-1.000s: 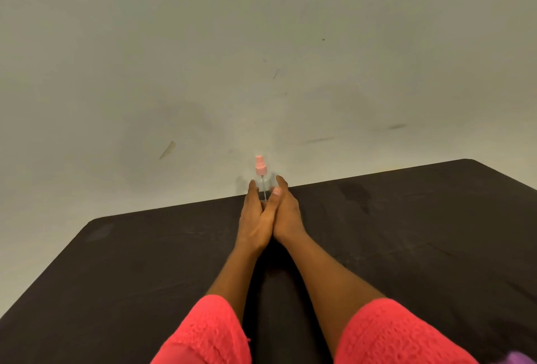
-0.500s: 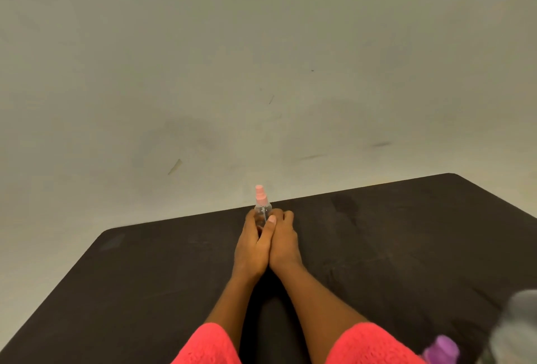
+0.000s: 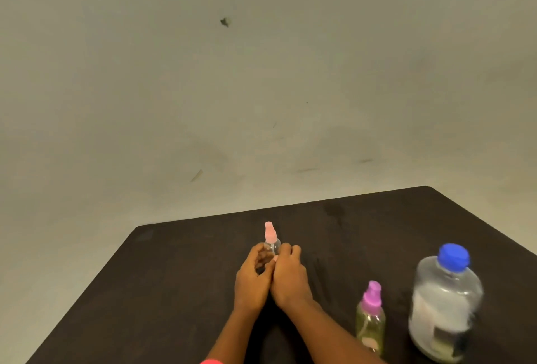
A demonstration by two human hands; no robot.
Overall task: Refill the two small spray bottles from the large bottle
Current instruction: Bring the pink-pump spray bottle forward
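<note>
Both hands meet at the middle of the dark worktop (image 3: pixel 174 291), closed together around the small pink-capped spray bottle (image 3: pixel 272 243). The left hand (image 3: pixel 252 282) has its fingers curled round the clear body from the left side, and the right hand (image 3: pixel 288 276) presses in against it from the right, its fingers bent over at the bottle's shoulder. It is a two-handed grip, shut snug on the bottle with no gap showing between the palms. The bottle stands upright inside that grip. Only its pink spray head and a bit of the clear neck stick out above the fingertips, on the far side of the hands, and the lower body is hidden behind the fingers. I cannot tell whether its base touches the worktop. Off to the right, near the front edge and well apart from the hands, stands the purple-capped spray bottle (image 3: pixel 371 320), upright with a yellowish tint to its body. Just beside it, further right, is the large bottle (image 3: pixel 444 308) with its blue cap (image 3: pixel 454 256) on, clear-walled, labelled and somewhat blurred. A sliver of red sleeve (image 3: pixel 210 361) shows at the bottom edge, and a plain scuffed wall (image 3: pixel 261 73) rises behind the worktop.
</note>
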